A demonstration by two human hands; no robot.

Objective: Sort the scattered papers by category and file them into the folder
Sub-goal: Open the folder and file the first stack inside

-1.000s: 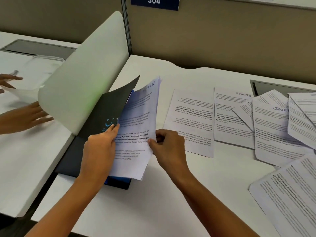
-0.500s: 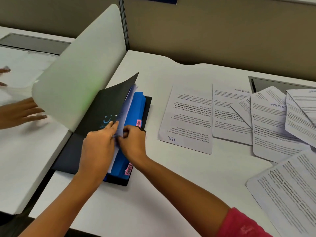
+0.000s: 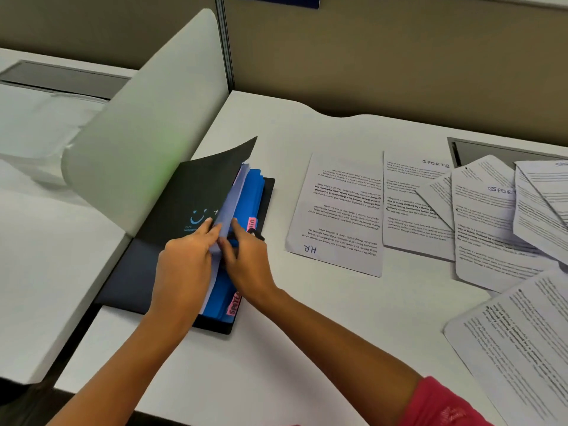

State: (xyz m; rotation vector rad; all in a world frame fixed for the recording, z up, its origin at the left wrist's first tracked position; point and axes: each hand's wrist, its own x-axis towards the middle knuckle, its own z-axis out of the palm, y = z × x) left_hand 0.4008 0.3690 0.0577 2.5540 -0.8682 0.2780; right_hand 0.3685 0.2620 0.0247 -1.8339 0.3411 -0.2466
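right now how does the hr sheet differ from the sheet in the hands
The HR sheet lies flat on the desk, untouched; the held sheet stands on edge inside the folder, pinched by the left hand and right hand. The HR sheet's text shows; the held sheet's doesn't. Both are white paper.

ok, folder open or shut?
Open: the folder's black cover is lifted off the blue dividers, with both hands at the inserted sheets.

Sheet (image 3: pixel 226 222) mostly hidden between folder (image 3: pixel 190 198) cover and dividers (image 3: pixel 250 192); text unreadable. Right hand (image 3: pixel 246 259) fingertips buried behind sheet, grip unclear. Left hand (image 3: pixel 184 265) covers folder's lower part. Pink tabs (image 3: pixel 233 307) partly covered, lettering cut short. Papers (image 3: pixel 491 216) at right cropped by edge, overlapping, print blurred. Blue sign (image 3: pixel 276 0) cut off at top. Worktop (image 3: pixel 307 333) runs off frame.
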